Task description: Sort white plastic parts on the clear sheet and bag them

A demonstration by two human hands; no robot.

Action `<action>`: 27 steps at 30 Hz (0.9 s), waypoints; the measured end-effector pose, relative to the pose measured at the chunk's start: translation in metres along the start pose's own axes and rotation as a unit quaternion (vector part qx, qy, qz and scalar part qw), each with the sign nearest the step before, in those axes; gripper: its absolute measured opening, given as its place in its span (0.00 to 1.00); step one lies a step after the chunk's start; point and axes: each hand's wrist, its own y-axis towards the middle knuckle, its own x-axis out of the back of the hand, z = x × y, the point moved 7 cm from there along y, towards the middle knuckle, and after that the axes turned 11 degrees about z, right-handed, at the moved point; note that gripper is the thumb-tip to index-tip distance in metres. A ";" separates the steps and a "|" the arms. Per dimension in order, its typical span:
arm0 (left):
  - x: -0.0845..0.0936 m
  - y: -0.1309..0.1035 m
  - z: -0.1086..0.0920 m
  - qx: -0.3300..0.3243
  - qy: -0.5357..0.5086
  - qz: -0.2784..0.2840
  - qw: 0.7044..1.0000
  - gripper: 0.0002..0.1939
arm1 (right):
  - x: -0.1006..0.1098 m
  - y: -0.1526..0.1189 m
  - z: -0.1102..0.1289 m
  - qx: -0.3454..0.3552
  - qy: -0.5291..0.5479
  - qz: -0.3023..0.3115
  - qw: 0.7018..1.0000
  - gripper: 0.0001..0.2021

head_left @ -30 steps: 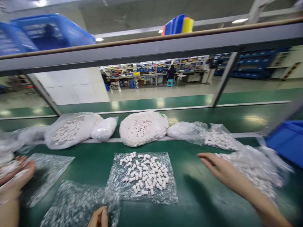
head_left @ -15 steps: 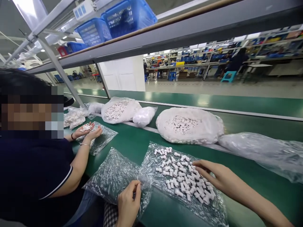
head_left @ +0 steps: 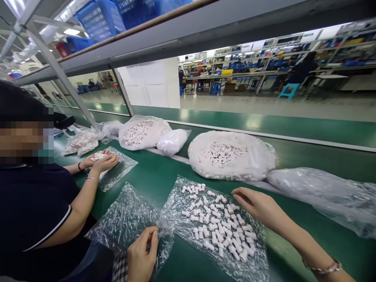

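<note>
My left hand (head_left: 143, 252) is closed, thumb and fingertips pinching the gathered edge of a clear plastic bag (head_left: 125, 219) on the green bench. To its right, many small white plastic fittings (head_left: 220, 231) lie spread over a flat clear plastic sheet or bag (head_left: 176, 207). Above the far right side of these fittings is my right hand (head_left: 254, 201), fingers stretched and slightly bent, with a gap to the thumb. Nothing shows in it. A bracelet is on that wrist.
A large bag of small white parts (head_left: 230, 154) stands behind the fittings, with crumpled plastic (head_left: 326, 192) to its right. At left, a co-worker's cupped hands (head_left: 104, 159) hold white parts. A second filled bag (head_left: 141, 133) stands farther back. Overhead runs a shelf (head_left: 147, 45).
My right hand has lifted and moved back from the fittings toward the far edge. My left hand keeps its pinch on the bag. The co-worker's hands have come closer together. The view has shifted.
</note>
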 end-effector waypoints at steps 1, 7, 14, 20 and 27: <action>-0.001 0.000 0.001 0.002 0.000 0.004 1.000 0.18 | 0.000 -0.007 -0.006 -0.009 0.003 -0.004 1.000 0.18; -0.005 -0.001 0.008 0.026 0.014 0.022 0.999 0.19 | -0.018 -0.022 -0.021 -0.003 0.051 0.025 0.998 0.17; -0.006 0.003 0.012 -0.019 0.027 0.043 0.999 0.18 | -0.033 -0.008 -0.017 0.016 0.074 0.020 0.997 0.17; -0.006 0.001 0.012 -0.012 0.032 0.018 0.999 0.17 | -0.021 -0.013 -0.017 0.002 0.450 0.023 0.893 0.19; -0.004 -0.002 0.007 -0.001 0.034 0.001 0.999 0.17 | -0.034 -0.003 -0.007 -0.082 0.124 0.033 0.988 0.17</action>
